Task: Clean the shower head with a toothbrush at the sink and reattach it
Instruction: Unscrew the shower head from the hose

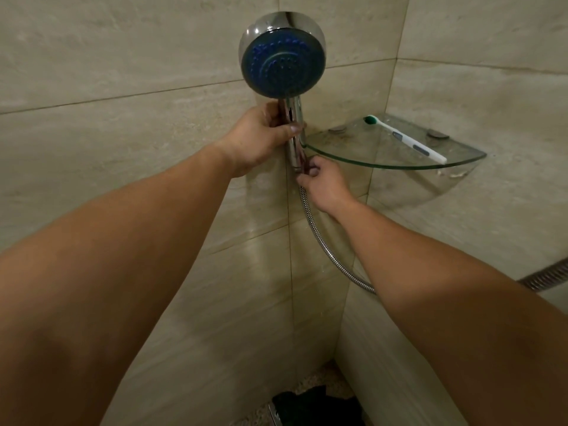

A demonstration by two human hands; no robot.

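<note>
While the left hand [261, 133] grips the shower head [282, 55] by its chrome handle to steady it, right hand [322, 181] fingers pinch the hose [319, 241] nut below, likely to turn it; toothbrush [405, 139] lies across glass corner shelf [461, 162], toward its front edge; shelf crowds the right hand.

left hand [258, 135] grips shower head [283, 58] handle | right hand [322, 182] pinches hose [325, 250] end

Two long bare arms show, with no sleeves on them at all. The left hand [261, 133] and the right hand [324, 184] wear no gloves, no rings and no watch. The wrists have no bands on them.
</note>
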